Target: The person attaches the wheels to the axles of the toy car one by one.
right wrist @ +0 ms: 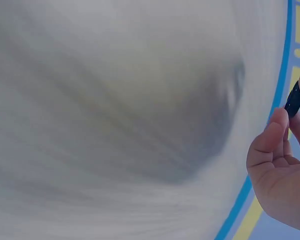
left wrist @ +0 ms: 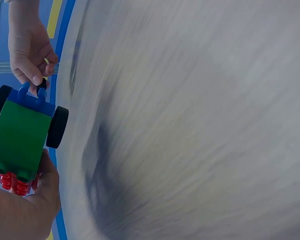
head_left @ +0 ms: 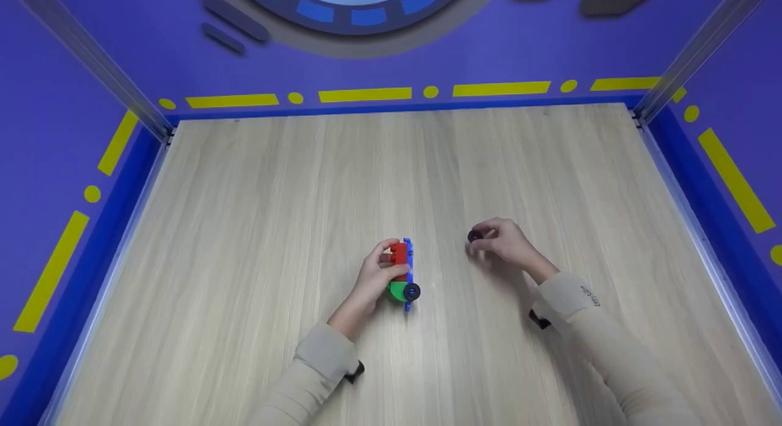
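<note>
My left hand (head_left: 374, 273) grips a toy car built from blocks, with the thumb and fingers around its red blocks (head_left: 399, 255). The car has a blue base (head_left: 409, 261) and a rounded green block (left wrist: 21, 132) at one end. Two black wheels (left wrist: 58, 127) sit on either side of the green end in the left wrist view. The car is tipped on its side in the head view, its base facing right. To the right, my right hand (head_left: 510, 246) pinches a loose black wheel (head_left: 474, 236) between thumb and fingertips, apart from the car.
A light wood-grain table (head_left: 293, 181) lies under both hands. Purple-blue panels with yellow markings (head_left: 365, 95) stand along its back and both sides. Dark wrist cameras show at the left cuff (head_left: 354, 372) and the right cuff (head_left: 539, 319).
</note>
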Tool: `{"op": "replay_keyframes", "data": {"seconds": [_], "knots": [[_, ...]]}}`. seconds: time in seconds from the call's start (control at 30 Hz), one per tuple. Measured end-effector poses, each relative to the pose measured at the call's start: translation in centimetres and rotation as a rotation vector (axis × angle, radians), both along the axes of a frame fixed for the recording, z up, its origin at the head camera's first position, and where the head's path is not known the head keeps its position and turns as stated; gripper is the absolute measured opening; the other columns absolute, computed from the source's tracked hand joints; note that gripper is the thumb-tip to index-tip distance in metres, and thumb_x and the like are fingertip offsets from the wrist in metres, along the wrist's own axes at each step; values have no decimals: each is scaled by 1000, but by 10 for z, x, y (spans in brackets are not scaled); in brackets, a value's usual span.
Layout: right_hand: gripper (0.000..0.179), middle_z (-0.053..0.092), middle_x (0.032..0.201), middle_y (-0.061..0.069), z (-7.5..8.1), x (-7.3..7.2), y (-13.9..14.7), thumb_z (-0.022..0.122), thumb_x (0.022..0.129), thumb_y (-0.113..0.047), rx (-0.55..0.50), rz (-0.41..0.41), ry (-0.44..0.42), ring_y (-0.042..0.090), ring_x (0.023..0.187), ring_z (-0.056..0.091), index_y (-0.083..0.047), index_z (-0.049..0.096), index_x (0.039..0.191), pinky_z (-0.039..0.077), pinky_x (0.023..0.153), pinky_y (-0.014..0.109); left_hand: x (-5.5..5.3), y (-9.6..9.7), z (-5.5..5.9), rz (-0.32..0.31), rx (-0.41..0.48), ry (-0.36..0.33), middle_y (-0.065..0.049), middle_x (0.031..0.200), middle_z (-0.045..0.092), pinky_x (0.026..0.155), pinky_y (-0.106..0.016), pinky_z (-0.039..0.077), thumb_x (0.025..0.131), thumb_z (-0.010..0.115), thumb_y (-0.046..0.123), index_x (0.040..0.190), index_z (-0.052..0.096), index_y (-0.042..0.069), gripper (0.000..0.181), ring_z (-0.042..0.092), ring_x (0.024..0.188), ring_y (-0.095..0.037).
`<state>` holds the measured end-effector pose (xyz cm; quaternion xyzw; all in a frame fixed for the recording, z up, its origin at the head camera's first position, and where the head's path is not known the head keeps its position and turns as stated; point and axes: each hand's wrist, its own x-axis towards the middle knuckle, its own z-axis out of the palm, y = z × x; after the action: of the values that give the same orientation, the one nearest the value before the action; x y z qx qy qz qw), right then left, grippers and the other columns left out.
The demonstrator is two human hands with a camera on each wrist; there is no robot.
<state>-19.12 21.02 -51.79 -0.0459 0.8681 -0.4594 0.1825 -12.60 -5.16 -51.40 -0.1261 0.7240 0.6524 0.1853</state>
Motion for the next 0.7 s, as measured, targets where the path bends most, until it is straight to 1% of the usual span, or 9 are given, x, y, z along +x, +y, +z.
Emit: {"op": "replay_keyframes", "data": {"seconds": [0.03, 0.23, 0.4, 0.5, 0.7], "knots": [[39, 55, 104, 15, 2, 1, -2, 67, 75, -16, 2, 15, 2, 22, 88, 51, 0, 59, 110, 40, 73, 26, -1, 0, -4, 1, 3, 2, -10, 114, 46, 81, -30, 42, 79, 63, 13, 128, 42, 21, 53, 45, 101, -22], [36, 55, 101, 13, 13, 7, -14, 66, 76, -14, -10, 82, 24, 17, 77, 50, 0, 61, 108, 41, 65, 25, -1, 0, -5, -2, 15, 7, -11, 112, 46, 78, -29, 41, 79, 62, 12, 127, 43, 20, 53, 43, 101, -23], [34, 55, 97, 13, 18, 11, -23, 66, 74, -11, -33, 104, 45, 15, 69, 49, 0, 62, 105, 42, 61, 22, -1, 1, -4, -4, 7, 8, -10, 112, 46, 79, -29, 41, 79, 62, 13, 127, 43, 21, 52, 44, 101, -23], [32, 56, 96, 12, 20, 13, -28, 67, 74, -10, -37, 119, 65, 14, 68, 49, 0, 63, 104, 42, 60, 22, -1, 1, -4, -6, 9, 9, -11, 112, 46, 78, -29, 41, 78, 63, 13, 127, 43, 20, 53, 44, 100, -23], [32, 58, 96, 14, 26, 17, -38, 67, 74, -8, -55, 164, 109, 15, 72, 49, 1, 63, 103, 41, 61, 22, -2, 2, -3, -9, 3, 12, -10, 111, 47, 77, -28, 41, 78, 63, 14, 127, 43, 21, 54, 45, 98, -22]]}}
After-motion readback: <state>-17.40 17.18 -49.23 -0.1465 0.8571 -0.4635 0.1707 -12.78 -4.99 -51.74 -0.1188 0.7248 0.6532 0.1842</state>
